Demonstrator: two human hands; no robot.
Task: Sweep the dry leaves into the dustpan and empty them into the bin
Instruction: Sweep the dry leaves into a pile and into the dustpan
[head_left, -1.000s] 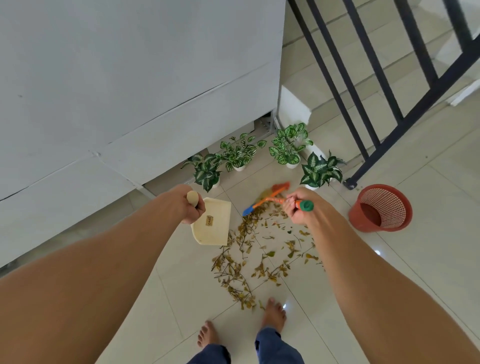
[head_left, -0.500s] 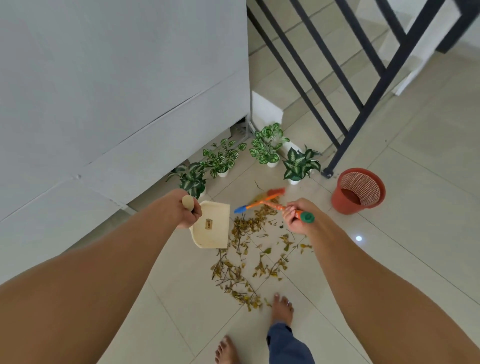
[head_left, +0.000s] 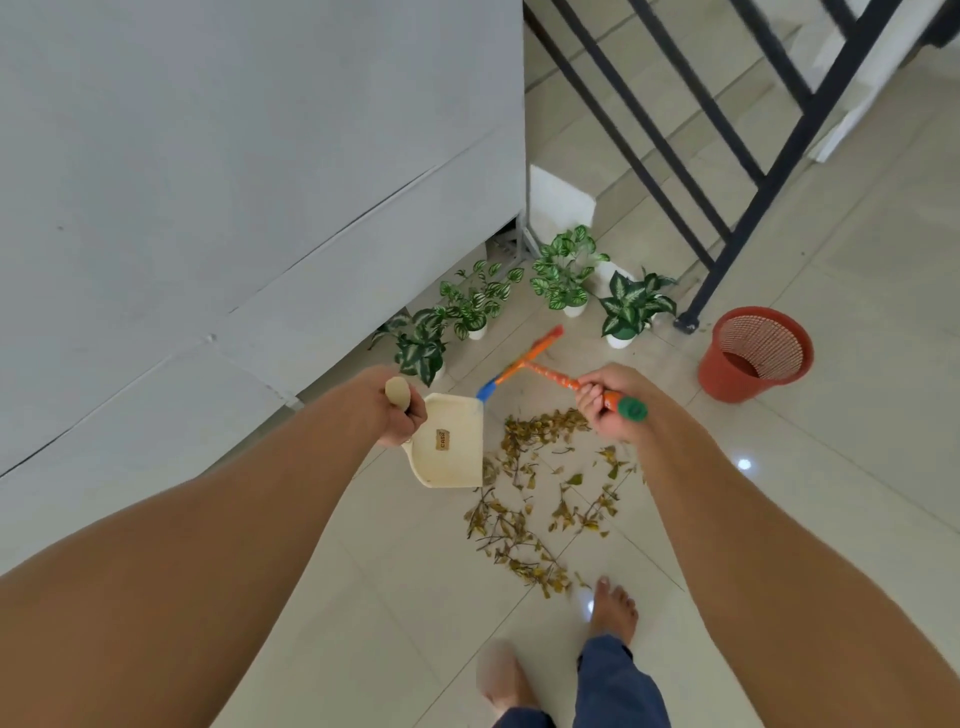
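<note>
Pale tiled floor (head_left: 857, 415) with scattered dry leaves (head_left: 540, 499); red bin (head_left: 727, 379) apparently empty; left hand (head_left: 397, 410) clenched on dustpan (head_left: 452, 447), right hand (head_left: 608, 400) on brush (head_left: 524, 364).

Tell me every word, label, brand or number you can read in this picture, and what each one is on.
Small tan sticker on the cream dustpan: dark print, turned sideways and too small and blurred to read with any confidence.
Orange brush: no lettering shows on it.
Red bin: no lettering shows on it.
The white plant pots: no lettering shows on them.
Nothing else in view carries text.
</note>
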